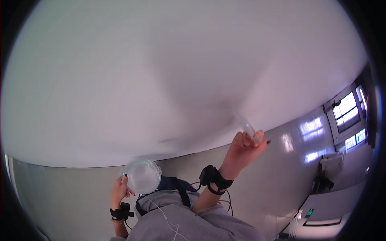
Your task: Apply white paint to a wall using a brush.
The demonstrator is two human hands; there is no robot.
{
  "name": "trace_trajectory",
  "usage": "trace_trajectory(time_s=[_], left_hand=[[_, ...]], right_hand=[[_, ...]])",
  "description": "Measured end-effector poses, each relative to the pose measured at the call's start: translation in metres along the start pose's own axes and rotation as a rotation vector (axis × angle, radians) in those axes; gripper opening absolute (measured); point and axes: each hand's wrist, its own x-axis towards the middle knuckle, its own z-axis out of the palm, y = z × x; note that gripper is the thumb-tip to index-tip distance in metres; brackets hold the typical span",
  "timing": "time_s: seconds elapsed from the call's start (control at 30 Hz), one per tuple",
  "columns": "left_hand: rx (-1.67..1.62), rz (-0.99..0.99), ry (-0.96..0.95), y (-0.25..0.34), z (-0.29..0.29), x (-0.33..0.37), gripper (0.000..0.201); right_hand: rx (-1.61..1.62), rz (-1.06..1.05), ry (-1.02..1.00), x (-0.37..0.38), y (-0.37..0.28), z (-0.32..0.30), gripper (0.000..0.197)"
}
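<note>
My left hand (121, 188) grips the side of a round clear tub (142, 176) with whitish contents, held low in front of my body. Farther right, my right hand (246, 148) is raised, its fingers closed round a slim translucent tool (246, 125). Motion smears the tool's far end, which points up and left toward the white wall (100, 80); I cannot tell its kind or whether it touches the wall. A faint shadow falls on the wall beyond it.
Below the wall's dark lower edge lies a shiny grey floor (257, 180). At the far right are a window (345, 111) and a pale table (337, 209) with a small green-lit item. Black straps with cables circle both wrists. A thin white cord hangs over my grey top (161, 213).
</note>
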Motion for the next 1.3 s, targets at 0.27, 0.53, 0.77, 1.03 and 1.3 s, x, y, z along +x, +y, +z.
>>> trace_trajectory(time_s=[0.27, 0.53, 0.77, 1.03, 1.3], left_hand=[[-0.014, -0.012, 0.002, -0.01, -0.003, 0.007, 0.039], [-0.037, -0.019, -0.038, -0.013, -0.006, 0.008, 0.039], [-0.047, -0.034, -0.049, -0.015, -0.007, 0.009, 0.039], [-0.061, -0.007, -0.05, -0.014, -0.007, 0.009, 0.039], [-0.069, 0.003, -0.038, -0.021, -0.008, 0.01, 0.04]], right_hand=[[0.291, 0.224, 0.137, 0.011, -0.016, 0.018, 0.029], [0.06, 0.19, 0.284, 0.02, -0.019, 0.033, 0.028], [-0.021, 0.163, 0.242, 0.016, -0.015, 0.034, 0.025], [0.037, 0.1, 0.187, 0.015, -0.012, 0.034, 0.019], [-0.063, 0.094, 0.256, 0.018, -0.01, 0.034, 0.021]])
